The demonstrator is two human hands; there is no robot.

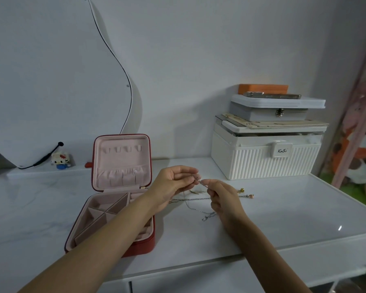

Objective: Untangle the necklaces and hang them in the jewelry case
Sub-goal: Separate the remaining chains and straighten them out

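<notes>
White table (283, 210), open jewelry case (118, 187), compartments bare

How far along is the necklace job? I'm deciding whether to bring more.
Done: only the jewelry case is open; its lid hooks look bare. In hand: the left hand and right hand pinch one chain's end. Left: the necklaces still lie crossed on the table, none hung.

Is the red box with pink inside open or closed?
Open. The red jewelry case has its pink-lined lid standing upright, showing the compartments.
</notes>
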